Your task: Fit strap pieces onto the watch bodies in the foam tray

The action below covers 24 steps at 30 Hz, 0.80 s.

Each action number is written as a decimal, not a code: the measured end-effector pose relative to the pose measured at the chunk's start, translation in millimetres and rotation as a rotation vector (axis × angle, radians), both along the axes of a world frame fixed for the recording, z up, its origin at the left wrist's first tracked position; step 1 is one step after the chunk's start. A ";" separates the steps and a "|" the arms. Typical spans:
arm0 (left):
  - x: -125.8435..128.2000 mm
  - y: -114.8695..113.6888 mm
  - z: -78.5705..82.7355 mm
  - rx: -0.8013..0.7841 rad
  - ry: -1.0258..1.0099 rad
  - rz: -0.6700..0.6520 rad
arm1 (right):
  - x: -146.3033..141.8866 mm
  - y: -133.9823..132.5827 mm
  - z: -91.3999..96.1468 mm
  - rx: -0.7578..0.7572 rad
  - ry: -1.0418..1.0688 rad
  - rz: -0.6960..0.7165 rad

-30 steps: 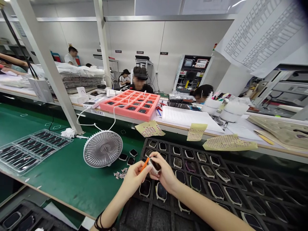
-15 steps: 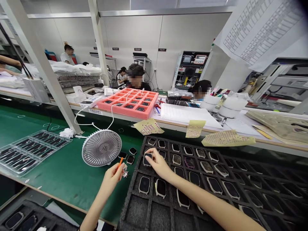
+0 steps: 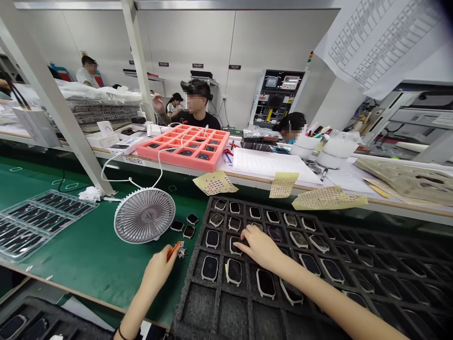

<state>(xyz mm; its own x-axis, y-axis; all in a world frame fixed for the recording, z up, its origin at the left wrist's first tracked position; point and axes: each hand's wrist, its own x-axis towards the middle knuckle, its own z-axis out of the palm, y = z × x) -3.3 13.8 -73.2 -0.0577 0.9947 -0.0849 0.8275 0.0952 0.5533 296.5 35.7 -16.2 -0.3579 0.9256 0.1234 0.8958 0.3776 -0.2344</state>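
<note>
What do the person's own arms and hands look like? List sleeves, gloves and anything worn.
Both arms are bare as far as the view shows, with no sleeves. The left hand and the right hand wear no gloves, and no rings show. A thin dark band circles the left wrist at the bottom edge. The right wrist carries nothing.

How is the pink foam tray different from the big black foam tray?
The pink foam tray is smaller and sits on the raised white shelf; the black foam tray is far larger and lies lower on the green bench. The pink tray's pockets are mostly empty; the black tray's far rows are mostly filled. Both hold small dark-screened watch cases.
</note>
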 end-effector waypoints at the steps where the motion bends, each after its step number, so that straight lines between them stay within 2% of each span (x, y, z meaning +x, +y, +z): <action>1: 1.6 -0.1 3.4 0.011 0.001 0.014 | -0.3 -1.5 -1.0 -0.040 0.041 0.008; 6: 19.3 -7.4 39.5 0.133 -0.108 -0.015 | -15.3 -2.9 -0.7 -0.177 0.306 0.001; 9: 36.4 -15.1 64.5 0.174 -0.262 -0.099 | -23.7 -2.0 -3.5 -0.232 0.486 0.062; 12: 54.5 -20.7 81.7 0.121 -0.412 -0.220 | -28.9 -1.2 -5.2 -0.312 0.729 0.102; 16: 75.1 -22.0 88.7 -0.048 -0.606 -0.414 | -34.9 -3.6 2.5 -0.653 1.295 0.046; 18: 83.3 -21.0 88.0 -0.130 -0.688 -0.459 | -38.1 -7.3 8.7 -0.771 1.527 0.026; 21: 92.5 -19.7 86.4 -0.174 -0.758 -0.461 | -42.9 -14.3 17.2 -0.823 1.699 0.021; 24: 97.8 -19.0 86.5 -0.170 -0.788 -0.462 | -46.8 -20.1 23.1 -0.822 1.747 -0.015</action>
<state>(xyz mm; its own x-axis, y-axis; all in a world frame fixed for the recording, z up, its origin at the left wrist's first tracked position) 94.5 -5.2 13.4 0.4777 0.8751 -0.0774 0.1941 -0.0192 0.9808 249.8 15.6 6.9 -0.3321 0.9356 -0.1201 -0.4895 -0.2797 -0.8259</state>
